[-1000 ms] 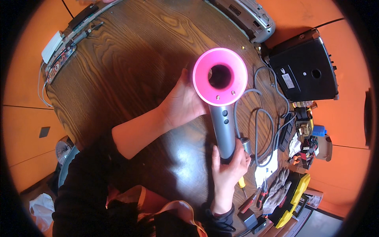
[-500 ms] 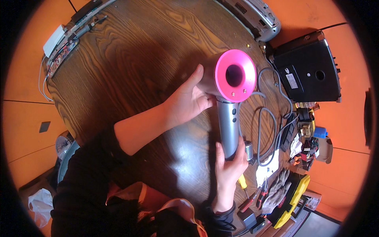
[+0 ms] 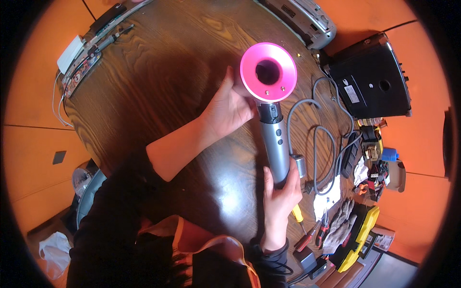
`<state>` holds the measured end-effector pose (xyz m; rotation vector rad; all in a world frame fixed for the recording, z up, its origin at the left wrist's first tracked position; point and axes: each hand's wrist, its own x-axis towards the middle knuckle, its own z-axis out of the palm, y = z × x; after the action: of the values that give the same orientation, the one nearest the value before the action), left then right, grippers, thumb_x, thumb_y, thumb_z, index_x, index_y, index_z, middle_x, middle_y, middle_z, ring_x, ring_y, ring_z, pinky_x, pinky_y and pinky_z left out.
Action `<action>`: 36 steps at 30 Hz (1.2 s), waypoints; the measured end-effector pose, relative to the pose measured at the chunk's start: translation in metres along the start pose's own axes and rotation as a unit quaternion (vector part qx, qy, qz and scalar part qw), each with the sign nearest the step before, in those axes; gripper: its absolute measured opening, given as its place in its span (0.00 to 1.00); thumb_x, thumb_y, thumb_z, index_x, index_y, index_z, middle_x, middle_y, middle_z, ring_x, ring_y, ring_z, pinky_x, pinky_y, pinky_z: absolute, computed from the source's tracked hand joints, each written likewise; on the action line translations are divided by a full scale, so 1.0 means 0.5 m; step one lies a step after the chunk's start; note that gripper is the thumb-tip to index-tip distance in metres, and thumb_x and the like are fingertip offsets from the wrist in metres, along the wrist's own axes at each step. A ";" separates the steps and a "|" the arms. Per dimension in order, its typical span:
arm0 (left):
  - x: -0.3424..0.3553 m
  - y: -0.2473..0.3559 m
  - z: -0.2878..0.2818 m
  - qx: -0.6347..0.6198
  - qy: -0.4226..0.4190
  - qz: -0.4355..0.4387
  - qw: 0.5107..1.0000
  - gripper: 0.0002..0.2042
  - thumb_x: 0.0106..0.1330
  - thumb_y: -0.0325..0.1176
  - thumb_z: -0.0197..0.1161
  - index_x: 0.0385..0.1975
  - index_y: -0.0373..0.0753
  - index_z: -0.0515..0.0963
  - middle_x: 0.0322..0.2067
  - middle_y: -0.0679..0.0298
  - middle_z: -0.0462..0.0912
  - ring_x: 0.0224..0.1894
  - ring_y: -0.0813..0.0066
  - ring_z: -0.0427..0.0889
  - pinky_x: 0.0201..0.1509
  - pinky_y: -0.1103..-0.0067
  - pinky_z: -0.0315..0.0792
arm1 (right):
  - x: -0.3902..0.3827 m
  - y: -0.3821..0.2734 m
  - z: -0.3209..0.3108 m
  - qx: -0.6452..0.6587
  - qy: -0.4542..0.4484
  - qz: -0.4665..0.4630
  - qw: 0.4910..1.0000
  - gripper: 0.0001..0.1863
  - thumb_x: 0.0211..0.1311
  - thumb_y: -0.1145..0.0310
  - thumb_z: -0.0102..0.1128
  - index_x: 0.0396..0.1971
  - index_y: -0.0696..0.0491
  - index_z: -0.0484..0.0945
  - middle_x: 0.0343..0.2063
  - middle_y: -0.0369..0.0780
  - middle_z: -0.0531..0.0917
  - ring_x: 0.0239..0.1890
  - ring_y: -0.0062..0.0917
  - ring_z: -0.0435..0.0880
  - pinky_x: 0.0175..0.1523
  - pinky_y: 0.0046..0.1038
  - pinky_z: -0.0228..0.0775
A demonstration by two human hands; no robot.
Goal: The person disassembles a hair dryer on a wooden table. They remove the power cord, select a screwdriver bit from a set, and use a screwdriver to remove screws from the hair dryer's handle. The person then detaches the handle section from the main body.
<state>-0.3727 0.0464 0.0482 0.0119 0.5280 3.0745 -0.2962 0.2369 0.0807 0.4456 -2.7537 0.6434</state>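
Observation:
A hair dryer with a pink ring-shaped head (image 3: 284,65) is held up above the wooden table, its round opening toward me. My left hand (image 3: 225,110) grips the head from behind, with the fingers partly hidden by it. Around the lower end of the grey handle sleeve (image 3: 274,151) my right hand (image 3: 282,201) is closed. Between sleeve and head, a dark inner core (image 3: 270,113) of the handle lies exposed. Two small screw-like brass spots show low on the pink ring.
A grey cord (image 3: 314,129) loops over the table to the right. Beyond it stand a black box-shaped device (image 3: 372,79) and a silver appliance (image 3: 307,21). Nearer lie a yellow screwdriver (image 3: 297,213), red-handled tools, gloves (image 3: 340,228) and a black-and-yellow toolbox (image 3: 360,240).
The grey sleeve has slid down away from the pink head, baring the dark core. The head has shifted up and left in view with my left hand.

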 end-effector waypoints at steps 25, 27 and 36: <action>-0.023 -0.042 0.002 -0.003 -0.060 -0.076 0.995 0.20 0.61 0.38 0.56 0.51 0.48 0.59 0.35 0.65 0.69 0.42 0.73 0.72 0.58 0.56 0.62 | -0.005 -0.017 -0.081 0.155 -0.124 0.008 0.980 0.40 0.42 0.58 0.68 0.54 0.59 0.61 0.45 0.53 0.73 0.48 0.43 0.74 0.52 0.35 0.67; -0.020 -0.042 0.001 -0.008 -0.042 -0.082 0.996 0.19 0.60 0.35 0.57 0.49 0.47 0.59 0.35 0.64 0.69 0.41 0.72 0.72 0.57 0.56 0.64 | -0.022 -0.016 -0.061 0.138 -0.079 0.012 0.987 0.32 0.43 0.61 0.68 0.48 0.58 0.67 0.40 0.48 0.76 0.43 0.39 0.75 0.49 0.33 0.66; -0.026 -0.048 0.010 0.019 -0.051 -0.089 0.995 0.16 0.61 0.36 0.56 0.46 0.46 0.61 0.35 0.64 0.68 0.41 0.72 0.71 0.53 0.61 0.68 | -0.073 0.003 -0.061 0.091 0.023 0.002 0.996 0.21 0.38 0.70 0.70 0.36 0.56 0.73 0.32 0.41 0.75 0.35 0.33 0.74 0.41 0.29 0.66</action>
<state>-0.3591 0.0705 0.0450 0.1160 0.5490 2.8719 -0.2573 0.2606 0.0942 0.4594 -2.6644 0.8998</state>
